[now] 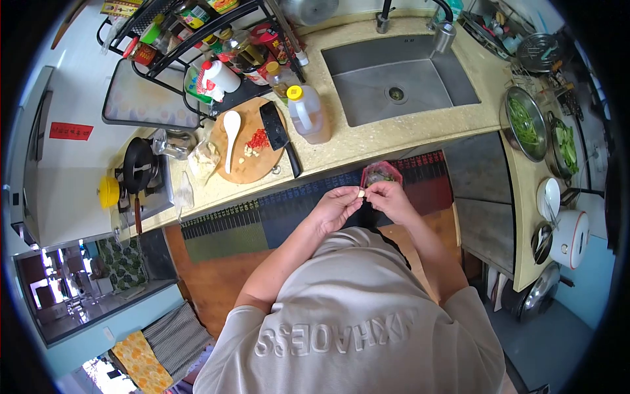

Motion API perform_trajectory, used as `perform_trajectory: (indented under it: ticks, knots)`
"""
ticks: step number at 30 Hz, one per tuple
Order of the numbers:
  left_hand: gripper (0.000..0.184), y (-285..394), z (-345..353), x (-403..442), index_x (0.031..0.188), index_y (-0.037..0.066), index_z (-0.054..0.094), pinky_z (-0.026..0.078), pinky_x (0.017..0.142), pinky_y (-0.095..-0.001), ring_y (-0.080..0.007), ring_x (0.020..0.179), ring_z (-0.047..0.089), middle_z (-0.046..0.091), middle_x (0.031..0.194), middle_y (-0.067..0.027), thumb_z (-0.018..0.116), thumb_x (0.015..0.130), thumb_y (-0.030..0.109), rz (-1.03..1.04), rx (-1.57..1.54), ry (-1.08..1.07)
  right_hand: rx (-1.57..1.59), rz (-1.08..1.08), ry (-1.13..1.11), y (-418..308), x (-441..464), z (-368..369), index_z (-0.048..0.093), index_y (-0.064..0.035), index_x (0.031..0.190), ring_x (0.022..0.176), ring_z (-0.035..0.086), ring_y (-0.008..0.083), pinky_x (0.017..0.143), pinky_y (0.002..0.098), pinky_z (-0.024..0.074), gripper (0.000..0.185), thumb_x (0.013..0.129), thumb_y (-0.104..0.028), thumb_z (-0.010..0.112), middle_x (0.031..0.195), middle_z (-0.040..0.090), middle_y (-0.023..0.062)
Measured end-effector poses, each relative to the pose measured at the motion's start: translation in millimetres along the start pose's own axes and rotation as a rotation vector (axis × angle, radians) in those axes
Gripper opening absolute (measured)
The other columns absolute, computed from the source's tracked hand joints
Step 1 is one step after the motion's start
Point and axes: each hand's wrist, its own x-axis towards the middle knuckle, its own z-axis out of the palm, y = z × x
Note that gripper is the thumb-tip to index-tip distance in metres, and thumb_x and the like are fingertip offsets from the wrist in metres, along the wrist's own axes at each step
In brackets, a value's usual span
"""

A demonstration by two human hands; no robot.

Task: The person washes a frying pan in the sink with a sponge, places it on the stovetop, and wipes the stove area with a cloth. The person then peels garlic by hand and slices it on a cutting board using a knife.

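Both hands meet in front of the body, below the counter edge. Between the fingertips of my left hand (339, 207) and my right hand (390, 200) is a small pale piece (361, 194), which looks like a garlic clove. The fingers of each hand are pinched together on it. Just beyond them, lower down, a red-rimmed bin (381, 173) holds scraps. On the counter, a round wooden board (248, 172) carries a white spoon (231, 134), chopped red pepper (257, 139), pale garlic pieces (249, 152) and a black cleaver (275, 127).
A sink (400, 79) is set into the counter (357, 141). Beside the board stands a yellow-capped jug (308, 115). A rack (174, 56) holds bottles. At right are a bowl of greens (525, 125) and a white cooker (569, 240); a wok (139, 164) is at left.
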Motion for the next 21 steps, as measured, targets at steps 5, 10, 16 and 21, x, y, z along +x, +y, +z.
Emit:
perform_trajectory:
  ticks: [5,10,16,21]
  knots:
    - [0.011,2,-22,-9,0.102,0.004,0.066,0.058,0.075,-0.025,-0.0148,0.082,0.067,0.069,0.095,-0.0066,0.064,0.092,0.009,0.091,0.0,-0.063,-0.173,-0.052,0.148,19,6,-15,0.067,0.0017,0.088,0.065,0.057,0.0071,0.055,0.0233,0.0458,0.008,0.087,-0.006,0.065,0.078,0.064,0.0018]
    - [0.008,18,-70,-40,0.097,0.003,0.065,0.058,0.076,-0.0276,-0.0156,0.081,0.067,0.069,0.091,-0.0067,0.067,0.09,0.005,0.345,-0.01,0.243,-0.232,0.105,0.199,82,41,-51,0.065,0.005,0.098,0.067,0.063,0.0142,0.057,0.0285,0.0518,0.02,0.083,-0.007,0.068,0.085,0.067,0.0079]
    - [0.01,60,-179,-49,0.097,0.002,0.064,0.055,0.073,-0.0282,-0.0156,0.078,0.064,0.067,0.088,-0.0065,0.068,0.088,0.003,0.666,-0.084,0.556,-1.118,-0.179,0.1,91,60,-46,0.063,0.0044,0.109,0.08,0.068,0.0351,0.074,0.0407,0.0532,0.035,0.083,-0.018,0.07,0.093,0.068,0.0221]
    - [0.009,119,-224,-34,0.097,-0.001,0.063,0.053,0.068,-0.026,-0.0147,0.072,0.062,0.065,0.085,-0.0052,0.067,0.09,0.005,0.777,0.019,0.711,-0.961,-0.169,0.293,27,49,-23,0.067,0.0016,0.091,0.062,0.066,0.0282,0.059,0.039,0.0524,0.018,0.082,-0.013,0.072,0.075,0.068,0.0173]
